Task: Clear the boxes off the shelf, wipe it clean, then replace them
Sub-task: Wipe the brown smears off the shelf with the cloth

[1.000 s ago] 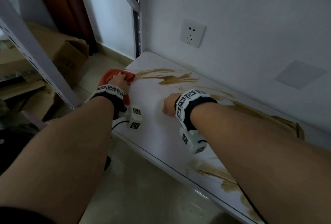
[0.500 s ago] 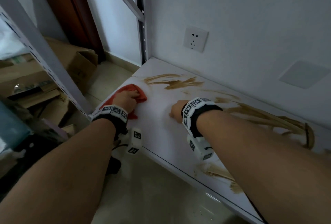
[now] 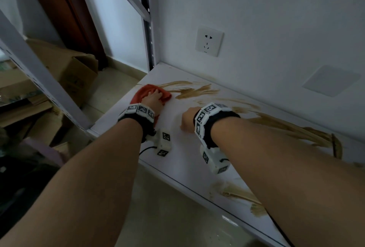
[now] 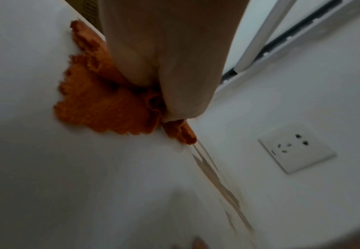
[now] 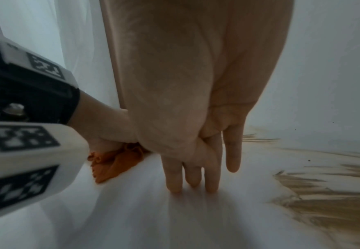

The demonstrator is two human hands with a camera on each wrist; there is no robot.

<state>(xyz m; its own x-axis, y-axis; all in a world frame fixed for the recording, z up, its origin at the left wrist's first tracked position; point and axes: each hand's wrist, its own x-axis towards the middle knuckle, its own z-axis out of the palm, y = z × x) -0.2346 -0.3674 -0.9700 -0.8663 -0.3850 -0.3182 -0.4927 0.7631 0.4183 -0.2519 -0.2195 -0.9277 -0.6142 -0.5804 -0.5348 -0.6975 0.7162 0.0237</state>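
Note:
An orange cloth [image 3: 138, 93] lies bunched on the white shelf [image 3: 177, 159] near its left end. My left hand [image 3: 152, 98] presses down on it and grips its folds; the cloth [image 4: 102, 109] spreads out from under the palm, and its right edge sits just short of a brown smear [image 3: 195, 91]. My right hand [image 3: 187, 118] rests on the shelf beside it, with straight fingers [image 5: 196, 176] touching the board and nothing held. A few cardboard boxes [image 3: 75, 68] stand on the floor to the left, off the shelf.
More brown smears run along the back right [image 3: 296, 126] and the front edge [image 3: 241, 197]. A wall socket [image 3: 209, 43] sits above the shelf. The rack's posts stand at the back left [image 3: 147, 29] and front left [image 3: 29, 59].
My left hand drew the cloth back toward the shelf's front edge, then pushed it forward again toward the brown smear. The right hand has stayed put.

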